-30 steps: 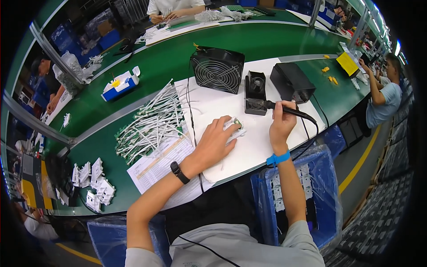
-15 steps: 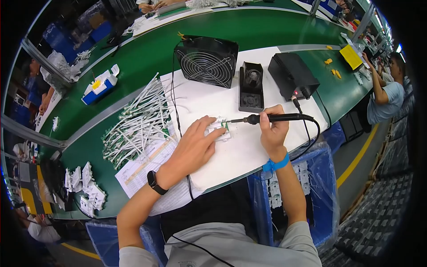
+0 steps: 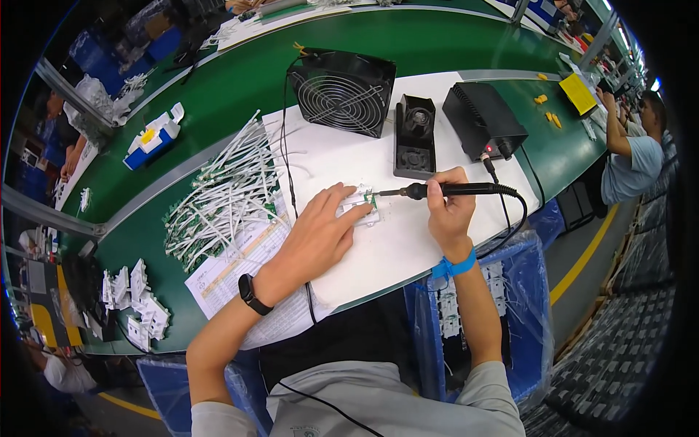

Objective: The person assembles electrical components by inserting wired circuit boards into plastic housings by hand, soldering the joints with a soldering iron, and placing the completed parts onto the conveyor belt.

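A small white plastic housing [image 3: 352,206] with a green circuit board [image 3: 369,199] lies on the white sheet in front of me. My left hand [image 3: 318,231] holds it down, thumb and fingers resting across it and partly covering it. In my right hand [image 3: 451,207] a black soldering iron [image 3: 466,189] is gripped like a pen, its cord looping off to the right. The iron's tip points left and meets the board's edge; whether it touches is too small to tell. Left of the sheet lies a heap of white wires with small green boards [image 3: 226,193].
A black fan [image 3: 342,98] stands behind the work, beside a black soldering iron stand [image 3: 415,138] and a black power unit [image 3: 484,120]. Printed paper [image 3: 240,273] lies under my left forearm. White housings [image 3: 149,313] sit at left; a lined blue bin [image 3: 528,313] is below right.
The view has shifted slightly. Both hands stay nearly in place, with the iron's tip still at the circuit board and my left hand still on the housing.
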A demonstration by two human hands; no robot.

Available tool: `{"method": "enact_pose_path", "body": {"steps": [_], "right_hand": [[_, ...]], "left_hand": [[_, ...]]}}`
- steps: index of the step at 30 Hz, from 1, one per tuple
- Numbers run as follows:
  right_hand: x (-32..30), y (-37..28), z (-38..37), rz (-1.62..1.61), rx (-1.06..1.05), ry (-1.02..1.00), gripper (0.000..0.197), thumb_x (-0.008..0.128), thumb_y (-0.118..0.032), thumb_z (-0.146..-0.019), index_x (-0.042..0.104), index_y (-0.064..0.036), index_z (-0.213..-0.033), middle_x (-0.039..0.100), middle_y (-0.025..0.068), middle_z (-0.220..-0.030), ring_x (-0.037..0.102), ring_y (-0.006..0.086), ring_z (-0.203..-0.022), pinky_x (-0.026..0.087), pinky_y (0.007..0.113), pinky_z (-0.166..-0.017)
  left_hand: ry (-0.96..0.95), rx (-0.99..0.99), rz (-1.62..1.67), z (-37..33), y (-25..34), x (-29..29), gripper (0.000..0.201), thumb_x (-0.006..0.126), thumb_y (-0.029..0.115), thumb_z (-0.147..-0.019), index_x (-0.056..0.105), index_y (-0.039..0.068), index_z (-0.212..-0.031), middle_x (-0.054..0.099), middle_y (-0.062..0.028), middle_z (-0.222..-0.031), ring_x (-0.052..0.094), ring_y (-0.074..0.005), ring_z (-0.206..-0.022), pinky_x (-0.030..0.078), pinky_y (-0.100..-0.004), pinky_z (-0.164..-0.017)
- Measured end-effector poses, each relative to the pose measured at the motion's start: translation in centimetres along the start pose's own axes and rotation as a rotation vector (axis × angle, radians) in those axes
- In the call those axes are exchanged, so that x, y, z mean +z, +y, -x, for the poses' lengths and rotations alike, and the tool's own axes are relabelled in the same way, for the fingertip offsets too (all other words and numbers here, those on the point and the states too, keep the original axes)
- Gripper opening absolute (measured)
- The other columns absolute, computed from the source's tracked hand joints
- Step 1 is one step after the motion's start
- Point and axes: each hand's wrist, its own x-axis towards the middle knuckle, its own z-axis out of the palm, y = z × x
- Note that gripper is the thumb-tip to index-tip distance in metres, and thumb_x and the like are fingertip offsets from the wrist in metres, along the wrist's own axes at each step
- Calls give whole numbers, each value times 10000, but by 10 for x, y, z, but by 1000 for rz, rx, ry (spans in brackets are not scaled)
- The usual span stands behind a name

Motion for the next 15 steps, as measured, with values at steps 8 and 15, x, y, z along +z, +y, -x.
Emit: {"method": "enact_pose_path", "body": {"steps": [8,15], "right_hand": [[0,-2,-1,16,-3,-2,101,664,-73,-956,580,-41,-911,536,-33,-720,438,12,-609,325,186,-510],[1,-3,-2,-37,23,-25,87,645,-60,-966,573,-26,-931,539,-15,-758,471,23,-643,366,181,-532]], "left_hand": [[16,12,-29,2,0,2,410,615,28,-874,623,78,-1281,509,-214,-1404,473,-408,-1337,411,-464,-1114],[19,5,-42,2,0,3,405,613,22,-878,622,77,-1279,513,-212,-1401,467,-406,-1349,408,-466,-1119]]}}
